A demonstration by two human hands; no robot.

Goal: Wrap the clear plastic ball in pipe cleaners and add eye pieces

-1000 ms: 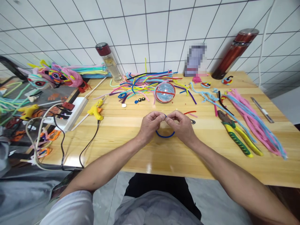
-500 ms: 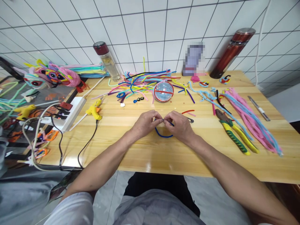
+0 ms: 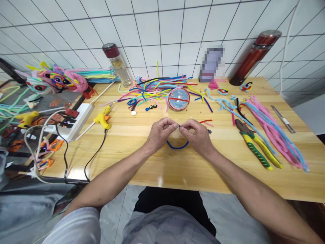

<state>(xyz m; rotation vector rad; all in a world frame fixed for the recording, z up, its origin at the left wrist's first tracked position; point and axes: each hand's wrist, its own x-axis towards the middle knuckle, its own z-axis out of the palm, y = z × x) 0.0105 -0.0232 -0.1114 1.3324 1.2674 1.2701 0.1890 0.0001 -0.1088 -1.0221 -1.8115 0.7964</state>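
Observation:
A blue pipe cleaner (image 3: 177, 147) curves in a loop below my hands, over the middle of the table. My left hand (image 3: 164, 134) pinches it near one end between thumb and forefinger. My right hand (image 3: 195, 134) pinches it too, its fingertips almost meeting those of the left. Only a tiny bit of blue shows between the fingertips; the rest there is hidden by the fingers. Beyond the hands stands a round light-blue coil with a red band (image 3: 179, 99). Short red and pink pieces (image 3: 206, 121) lie just past my right hand.
A pile of coloured pipe cleaners (image 3: 157, 84) lies at the back. Pliers (image 3: 254, 144), pink strands (image 3: 269, 125) and a craft knife (image 3: 283, 118) are on the right. On the left are a yellow glue gun (image 3: 103, 118), its cord and a power strip (image 3: 80, 120). A glass bottle (image 3: 119, 67) and red flask (image 3: 254, 59) stand behind.
Both hands have risen slightly, and the fingertips are a little farther apart. The blue loop has opened wider below them. The view has shifted slightly.

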